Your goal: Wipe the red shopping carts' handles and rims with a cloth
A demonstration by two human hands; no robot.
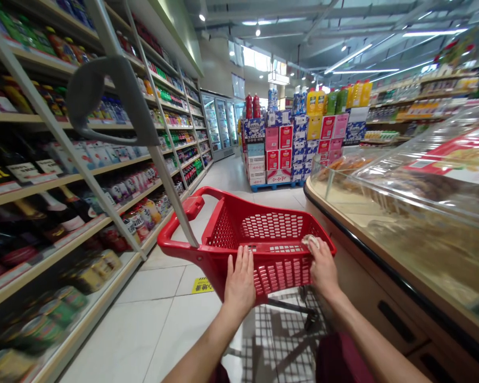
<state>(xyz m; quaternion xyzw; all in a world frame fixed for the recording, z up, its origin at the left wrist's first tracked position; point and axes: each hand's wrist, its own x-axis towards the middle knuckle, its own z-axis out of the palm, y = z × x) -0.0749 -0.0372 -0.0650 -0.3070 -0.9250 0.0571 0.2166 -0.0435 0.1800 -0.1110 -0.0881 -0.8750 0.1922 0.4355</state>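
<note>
A red plastic shopping cart [271, 226] stands sideways in front of me, and its basket holds nothing that I can see. My left hand [240, 282] lies with fingers stretched out against the near side of the basket, just at the rim. At the right end of the rim, my right hand [323, 268] is closed on a crumpled whitish cloth [311, 241], partly hidden by the fingers. A metal pole with a grey plastic loop handle [141, 101] rises at a slant by the cart's handle end.
Shelves of bottles and cans [115, 175] line the left side. To the right runs a display counter [367, 234] with clear-lidded packaged food [443, 154], close to the cart. Stacked drink cartons [279, 154] stand ahead on a blue pallet. A yellow floor sticker [201, 285] marks the tiles.
</note>
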